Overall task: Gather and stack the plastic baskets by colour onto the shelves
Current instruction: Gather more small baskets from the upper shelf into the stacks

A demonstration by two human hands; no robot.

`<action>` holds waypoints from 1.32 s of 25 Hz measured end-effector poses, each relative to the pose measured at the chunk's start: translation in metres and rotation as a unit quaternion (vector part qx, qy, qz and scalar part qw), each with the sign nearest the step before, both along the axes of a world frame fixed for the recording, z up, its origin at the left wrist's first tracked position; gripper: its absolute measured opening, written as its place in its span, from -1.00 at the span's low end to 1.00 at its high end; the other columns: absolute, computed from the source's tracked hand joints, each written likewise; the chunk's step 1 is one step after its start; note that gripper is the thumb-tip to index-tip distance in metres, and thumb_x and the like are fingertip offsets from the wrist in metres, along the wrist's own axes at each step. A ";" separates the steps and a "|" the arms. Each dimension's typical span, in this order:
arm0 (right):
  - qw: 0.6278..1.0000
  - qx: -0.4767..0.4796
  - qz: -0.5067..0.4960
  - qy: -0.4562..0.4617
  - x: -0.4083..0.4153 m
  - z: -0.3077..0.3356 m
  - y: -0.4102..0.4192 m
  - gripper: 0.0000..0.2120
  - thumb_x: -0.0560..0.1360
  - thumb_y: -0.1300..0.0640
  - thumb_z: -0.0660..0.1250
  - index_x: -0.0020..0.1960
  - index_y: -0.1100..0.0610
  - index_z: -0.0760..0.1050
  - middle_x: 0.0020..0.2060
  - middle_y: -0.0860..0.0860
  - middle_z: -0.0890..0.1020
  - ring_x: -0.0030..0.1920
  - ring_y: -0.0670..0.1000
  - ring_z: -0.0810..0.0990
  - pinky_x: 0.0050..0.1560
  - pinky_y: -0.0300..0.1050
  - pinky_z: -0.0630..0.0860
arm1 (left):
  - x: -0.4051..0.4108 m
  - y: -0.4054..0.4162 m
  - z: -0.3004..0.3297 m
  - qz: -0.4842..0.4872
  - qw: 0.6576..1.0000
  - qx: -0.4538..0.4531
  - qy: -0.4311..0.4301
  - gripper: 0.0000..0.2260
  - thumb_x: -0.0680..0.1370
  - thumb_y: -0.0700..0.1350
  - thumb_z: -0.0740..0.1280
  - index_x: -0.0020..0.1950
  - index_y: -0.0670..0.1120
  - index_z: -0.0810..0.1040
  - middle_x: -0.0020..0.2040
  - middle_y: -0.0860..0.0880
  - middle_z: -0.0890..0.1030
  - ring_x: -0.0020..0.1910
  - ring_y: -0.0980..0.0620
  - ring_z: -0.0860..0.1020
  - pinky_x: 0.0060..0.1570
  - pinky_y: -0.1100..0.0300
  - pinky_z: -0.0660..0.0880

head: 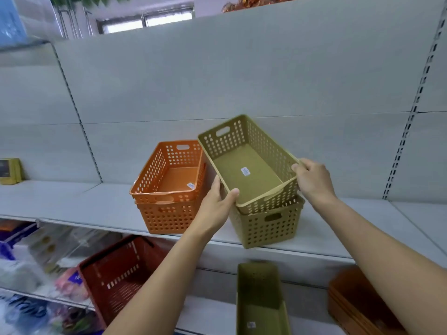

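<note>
Nearest me, on the lower shelf (212, 317), I see an olive basket (262, 301) with a small white sticker inside, its print too small for me to read. A dark orange basket (358, 303) sits at the right end of that shelf, and a red slotted basket (116, 274) leans at the left.

My left hand (216, 205) grasps the near left corner of the tilted olive-green basket (249, 165), thumb over the rim. My right hand (312, 181) clenches the near right corner of the same basket. It rests at an angle in the mouth of a second olive-green basket (266, 228), which stands at the front edge of the upper shelf (72, 204). A white price label lies on the tilted basket's floor; I cannot read it.

Just beside, to the left, two orange baskets (167, 189) are nested, the upper one with a small unreadable sticker in its near right corner. At the far left of the shelf's back edge stands a yellow box (11, 171), blurred.
</note>
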State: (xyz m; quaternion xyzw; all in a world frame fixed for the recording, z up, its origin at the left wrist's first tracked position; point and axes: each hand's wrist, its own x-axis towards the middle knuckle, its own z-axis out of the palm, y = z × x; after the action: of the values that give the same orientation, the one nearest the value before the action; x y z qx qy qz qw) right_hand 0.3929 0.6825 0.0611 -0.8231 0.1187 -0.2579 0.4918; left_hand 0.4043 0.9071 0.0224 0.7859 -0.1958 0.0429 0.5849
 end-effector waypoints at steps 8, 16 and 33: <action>0.979 0.029 0.022 0.200 0.005 -0.025 0.000 -0.53 0.54 0.04 0.21 0.42 0.14 0.34 0.28 0.14 0.49 0.25 0.20 0.46 0.05 0.00 0.39 | 0.019 0.024 -0.024 0.194 0.973 0.102 -0.068 -0.50 0.57 0.15 0.21 0.42 -0.09 0.44 0.43 -0.05 0.45 0.42 -0.02 0.37 0.45 -0.09 0.26; 0.932 0.241 0.049 0.265 -0.038 -0.033 0.022 -0.47 0.48 -0.33 0.21 0.19 0.08 0.34 0.11 0.10 0.40 -0.14 0.28 0.68 -0.31 0.05 0.65 | 0.021 0.096 -0.044 0.444 0.873 -0.183 -0.092 -0.52 0.52 0.01 0.34 0.40 -0.09 0.38 0.39 -0.02 0.29 0.42 0.00 0.27 0.45 -0.01 0.24; 0.873 0.429 0.086 0.213 -0.032 -0.049 0.042 -0.74 0.48 0.00 0.40 0.04 0.14 0.47 0.02 0.23 0.58 -0.06 0.38 0.64 -0.39 0.23 0.62 | 0.036 0.154 -0.019 0.354 0.846 -0.303 0.258 -0.48 0.54 -0.18 0.35 0.44 -0.06 0.23 0.27 -0.13 0.41 0.14 -0.21 0.50 -0.33 -0.20 0.63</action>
State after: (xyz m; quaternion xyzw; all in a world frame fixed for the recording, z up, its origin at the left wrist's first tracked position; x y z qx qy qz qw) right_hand 0.3607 0.7245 0.0123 -0.5729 0.2488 0.0431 0.7798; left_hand 0.4401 1.0613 0.0035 0.5682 0.2765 0.0995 0.7686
